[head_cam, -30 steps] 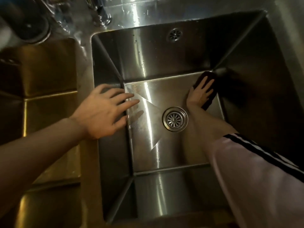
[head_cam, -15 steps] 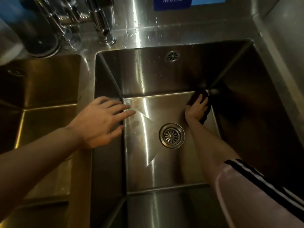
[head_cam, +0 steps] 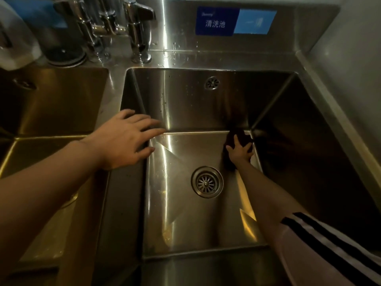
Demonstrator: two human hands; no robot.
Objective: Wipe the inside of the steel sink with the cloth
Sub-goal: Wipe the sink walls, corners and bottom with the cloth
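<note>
the left hand (head_cam: 123, 141) lies flat with its fingers spread and straight, resting on the divider (head_cam: 115, 96) at the sink's left rim; its fingertips reach over the edge above the basin and it holds nothing. the right hand (head_cam: 240, 152) is deep in the sink (head_cam: 185, 104), at the floor's far right corner, palm down on the cloth (head_cam: 240, 139) with fingers spread and pressing it against the steel. whether any finger curls round the cloth i cannot tell. the cloth is dark, bunched under and beyond that hand, touching the seam where the floor meets the back and right walls. nearer than the right hand, its bare forearm runs back to a pale sleeve (head_cam: 329, 250) with black stripes. the drain (head_cam: 206, 182) sits in the floor just to the near left of the right hand, between the two hands. left of the left hand lies a second basin (head_cam: 51, 104). beyond both hands, an overflow hole (head_cam: 212, 82) shows high in the back wall. farther still, beyond the left hand, taps (head_cam: 115, 27) stand on the ledge, and beyond the right hand a blue sign (head_cam: 235, 21) is stuck on the backsplash.
</note>
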